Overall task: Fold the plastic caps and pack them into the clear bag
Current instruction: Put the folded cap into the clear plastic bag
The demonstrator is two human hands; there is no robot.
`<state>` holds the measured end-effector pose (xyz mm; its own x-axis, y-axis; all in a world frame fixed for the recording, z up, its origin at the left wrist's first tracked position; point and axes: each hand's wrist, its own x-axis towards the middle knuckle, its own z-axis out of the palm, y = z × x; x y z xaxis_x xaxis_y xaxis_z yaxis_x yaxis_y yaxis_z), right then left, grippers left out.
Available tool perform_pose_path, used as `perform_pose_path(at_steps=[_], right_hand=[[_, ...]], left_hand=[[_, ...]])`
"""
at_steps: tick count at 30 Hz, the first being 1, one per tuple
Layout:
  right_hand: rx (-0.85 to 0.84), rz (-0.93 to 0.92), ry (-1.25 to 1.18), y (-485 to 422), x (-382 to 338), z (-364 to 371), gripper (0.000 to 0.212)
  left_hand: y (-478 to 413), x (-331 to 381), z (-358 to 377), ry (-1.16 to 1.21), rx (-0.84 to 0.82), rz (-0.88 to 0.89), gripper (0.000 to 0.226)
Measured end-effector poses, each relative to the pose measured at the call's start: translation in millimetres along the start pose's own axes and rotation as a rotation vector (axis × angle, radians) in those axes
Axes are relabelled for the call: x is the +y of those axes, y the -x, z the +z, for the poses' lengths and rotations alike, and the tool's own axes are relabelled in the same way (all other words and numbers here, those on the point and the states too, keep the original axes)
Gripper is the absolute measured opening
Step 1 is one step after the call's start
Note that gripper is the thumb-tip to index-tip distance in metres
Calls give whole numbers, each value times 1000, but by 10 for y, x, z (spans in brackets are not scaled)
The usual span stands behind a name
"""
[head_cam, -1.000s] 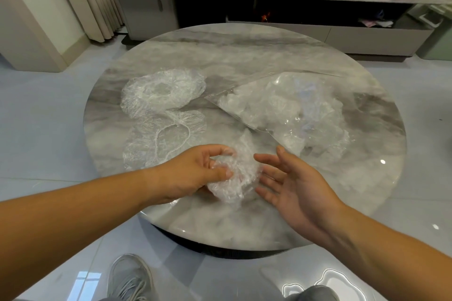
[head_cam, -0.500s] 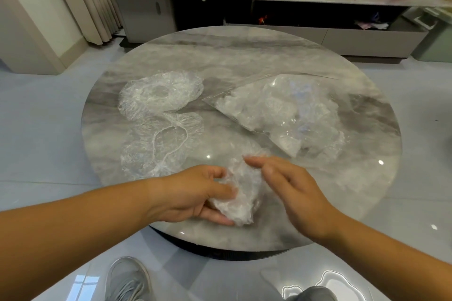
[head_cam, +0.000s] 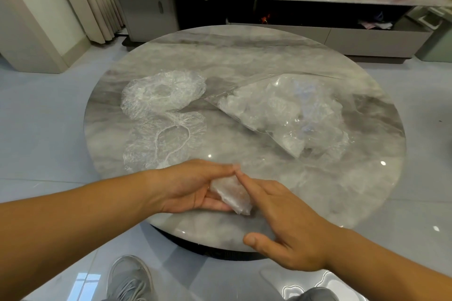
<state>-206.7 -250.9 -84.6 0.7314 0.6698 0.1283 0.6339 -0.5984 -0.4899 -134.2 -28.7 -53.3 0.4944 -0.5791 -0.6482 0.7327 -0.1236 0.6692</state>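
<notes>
Cap, half hidden, sits gripped in left hand, right hand's straight fingers pressing it.

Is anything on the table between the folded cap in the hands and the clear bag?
Nothing visible. The folded cap, held by the left hand and pressed by the right hand, has only bare table between it and the clear bag. The two unfolded caps lie to the left, off that path.

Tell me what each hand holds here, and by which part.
The left hand grips the folded clear plastic cap by its left side, fingers above and below. The right hand grips nothing; its straight fingers press the cap's right side.
</notes>
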Motion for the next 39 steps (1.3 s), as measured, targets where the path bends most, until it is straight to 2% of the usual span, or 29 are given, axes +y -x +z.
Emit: perform_pose_path(at_steps=[4,9,12,15,17,20,22,26,32,39], right_hand=[[101,143,-238,41,-38,27,72],[354,357,-626,-50,-177,56,50],[393,457,-825,-115,-182,61,36],[325,445,-744,-114,-138,74,36],[277,432,-663,-110,-139,75,39],[251,458,-693,-116,-141,55,40],[301,514,-807,-148,-147,26,32],[444,682,-1067,-249,-141,-47,34],[527,760,-984,-274,-143,-11,22],[563,816,-951,-273,-144,49,5]], left_hand=[[-47,-72,1,50,101,69,38],[-81,-23,-25,159,185,196,41],[-50,-12,16,181,168,241,46],[-31,-8,27,232,97,230,53],[-2,10,45,233,29,222,46],[-28,2,69,141,120,251,38],[-77,-36,66,87,230,279,40],[-95,-101,87,14,227,309,39],[-86,-148,165,-146,280,309,35],[-80,-212,245,-31,195,245,31]])
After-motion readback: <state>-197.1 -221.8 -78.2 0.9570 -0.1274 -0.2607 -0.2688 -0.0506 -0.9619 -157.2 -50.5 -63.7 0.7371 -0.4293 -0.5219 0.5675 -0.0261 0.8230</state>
